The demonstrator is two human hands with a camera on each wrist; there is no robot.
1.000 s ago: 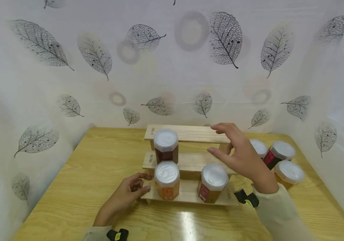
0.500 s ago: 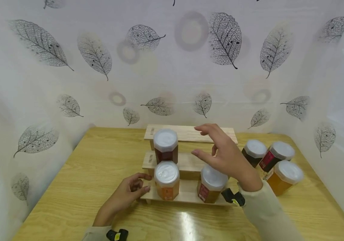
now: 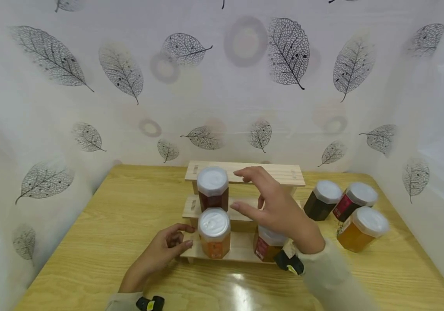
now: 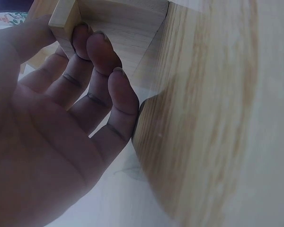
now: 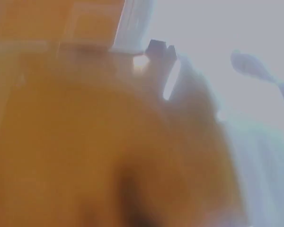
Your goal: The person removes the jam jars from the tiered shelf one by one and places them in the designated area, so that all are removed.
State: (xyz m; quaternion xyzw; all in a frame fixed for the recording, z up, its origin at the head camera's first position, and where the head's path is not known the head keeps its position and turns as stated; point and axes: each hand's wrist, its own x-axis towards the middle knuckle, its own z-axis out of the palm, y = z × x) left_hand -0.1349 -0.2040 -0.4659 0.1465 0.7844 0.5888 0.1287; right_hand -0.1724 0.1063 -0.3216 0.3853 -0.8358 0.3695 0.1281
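Left hand (image 3: 163,246) at the left end of the stepped wooden rack (image 3: 241,248), lowest board. Grip there: fingers curled, thumb against the board's end; left wrist view shows the wood corner between thumb and fingertips, so it pinches the rack. Right hand (image 3: 278,211) up over the rack's right half, palm down-ish, thumb and index spread with a clear gap between. Grip wide, fingertips just right of the dark red jar (image 3: 214,202), apart from it in head view. Right hand and wrist partly cover the red-labelled jar (image 3: 265,248) below, which stands on the lowest board, right part. Orange-labelled jar (image 3: 215,244), upright, same board, left part, directly in front of the dark red one. Dark red jar lines up with the middle board; base hidden behind the orange-labelled jar, lid overlapping the top board (image 3: 261,170) in view. Rack sits on the wood-grain counter (image 3: 140,194).

Right of rack, on counter, three more jars grouped: black-looking jar (image 3: 317,207) nearest the rack, dark jar with pinkish-red label (image 3: 342,207) beside it, amber jar (image 3: 356,235) in front. All six lids whitish. Right wrist view mostly amber blur, details can't be told. Black wrist straps (image 3: 150,303) on both wrists, pale sleeves (image 3: 328,272). Leaf-print sheet (image 3: 222,95) behind.
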